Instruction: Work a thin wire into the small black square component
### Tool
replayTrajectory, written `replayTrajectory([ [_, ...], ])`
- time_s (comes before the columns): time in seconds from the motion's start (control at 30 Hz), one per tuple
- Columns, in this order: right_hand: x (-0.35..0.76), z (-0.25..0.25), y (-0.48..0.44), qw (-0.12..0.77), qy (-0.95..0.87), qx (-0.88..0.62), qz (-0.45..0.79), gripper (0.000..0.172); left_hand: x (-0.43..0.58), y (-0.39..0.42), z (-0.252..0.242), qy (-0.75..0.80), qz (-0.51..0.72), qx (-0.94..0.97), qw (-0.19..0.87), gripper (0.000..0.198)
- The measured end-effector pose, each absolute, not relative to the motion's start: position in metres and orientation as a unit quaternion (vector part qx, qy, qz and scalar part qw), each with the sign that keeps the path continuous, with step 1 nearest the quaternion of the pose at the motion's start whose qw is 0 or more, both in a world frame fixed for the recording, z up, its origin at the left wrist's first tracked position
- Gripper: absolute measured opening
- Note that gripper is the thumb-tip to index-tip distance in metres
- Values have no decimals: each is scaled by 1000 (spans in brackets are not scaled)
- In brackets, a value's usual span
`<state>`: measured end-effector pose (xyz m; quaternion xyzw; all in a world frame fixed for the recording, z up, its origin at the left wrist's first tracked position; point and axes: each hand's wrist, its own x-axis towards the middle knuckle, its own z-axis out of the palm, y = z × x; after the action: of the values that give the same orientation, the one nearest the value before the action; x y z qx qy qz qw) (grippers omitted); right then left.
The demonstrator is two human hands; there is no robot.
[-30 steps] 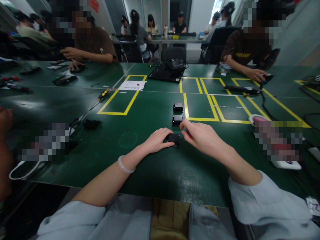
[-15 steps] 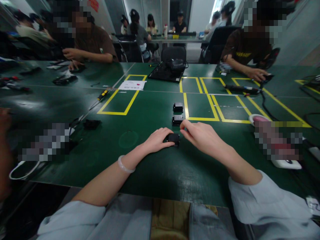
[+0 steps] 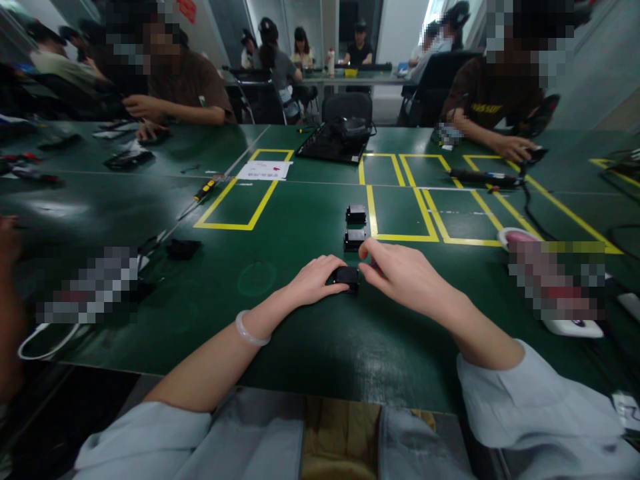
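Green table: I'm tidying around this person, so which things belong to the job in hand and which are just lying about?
Seemingly in use:
black block gripped by the left hand, right hand beside it
second black block, just beyond
third black block, farther back

Seemingly just lying about:
yellow-and-black screwdriver
printed white sheet
small dark item, too unclear to name

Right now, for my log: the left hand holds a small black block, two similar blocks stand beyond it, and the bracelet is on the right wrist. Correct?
Only the bracelet is misplaced: the head view shows it on the left wrist. The left hand holds a small black block, with two similar blocks beyond.
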<state>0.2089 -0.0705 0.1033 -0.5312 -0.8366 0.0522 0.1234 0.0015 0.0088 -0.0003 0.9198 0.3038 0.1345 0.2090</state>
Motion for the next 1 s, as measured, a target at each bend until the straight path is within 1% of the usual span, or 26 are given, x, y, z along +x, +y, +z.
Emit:
replayTrajectory([
  [0.1, 209, 102, -69, 109, -833, -541, 42, 22, 2, 9, 0, 305, 133, 920, 207, 40],
  [0.27, 212, 100, -68, 99, -833, -543, 39, 17, 1, 9, -2, 304, 134, 920, 207, 40],
  [0.47, 212, 103, -69, 111, -839, -528, 68, 18, 1, 9, -2, 305, 135, 920, 207, 40],
  [0.6, 210, 103, -70, 124, -837, -529, 56, 17, 1, 9, -1, 305, 134, 921, 205, 40],
  [0.73, 208, 103, -69, 97, -829, -550, 32, 23, 2, 9, -1, 303, 129, 922, 201, 40],
  [0.83, 209, 103, -68, 76, -827, -556, 27, 21, 2, 9, -2, 303, 134, 921, 203, 41],
  [1.0, 214, 102, -69, 101, -840, -532, 48, 17, 1, 10, -3, 303, 135, 921, 204, 39],
])
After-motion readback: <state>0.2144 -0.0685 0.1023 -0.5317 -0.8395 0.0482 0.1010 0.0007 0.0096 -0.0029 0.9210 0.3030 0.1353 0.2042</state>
